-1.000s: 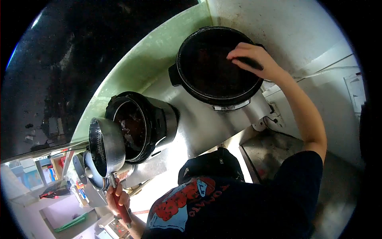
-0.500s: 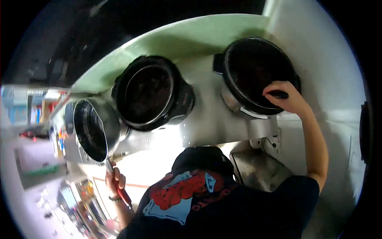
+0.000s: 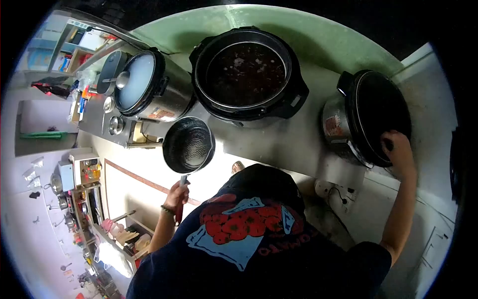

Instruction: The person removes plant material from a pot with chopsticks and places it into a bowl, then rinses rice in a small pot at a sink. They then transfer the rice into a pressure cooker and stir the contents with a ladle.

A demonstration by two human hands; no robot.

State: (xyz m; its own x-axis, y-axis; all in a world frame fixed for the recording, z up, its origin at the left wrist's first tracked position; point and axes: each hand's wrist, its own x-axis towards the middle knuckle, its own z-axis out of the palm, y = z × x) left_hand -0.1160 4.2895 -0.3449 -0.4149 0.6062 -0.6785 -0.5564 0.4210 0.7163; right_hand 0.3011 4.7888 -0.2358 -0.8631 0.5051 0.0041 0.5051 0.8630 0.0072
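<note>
A dark saucepan (image 3: 189,144) with a red handle hangs off the counter's front edge, its inside facing up. My left hand (image 3: 178,195) is wrapped round its handle. At the right, my right hand (image 3: 397,149) is closed at the near rim of a dark pot (image 3: 381,112); its fingers are around a small dark thing, perhaps a knob or handle, too unclear to name. In the middle stands a large black cooker (image 3: 294,94), open, with dark liquid and bits inside.
Left of the middle cooker, a steel cooker (image 3: 172,94) holds whitish liquid, with a ladle (image 3: 122,79) over it. Small metal bowls (image 3: 116,125) stand on the counter (image 3: 279,144). Shelves (image 3: 92,194) with kitchenware are at the lower left, and a wall bounds the right side.
The view has turned left, so the cookers appear further right and the steel cooker shows. The saucepan has moved away from beside the black cooker to the counter's front. My right hand stays at the right pot.
</note>
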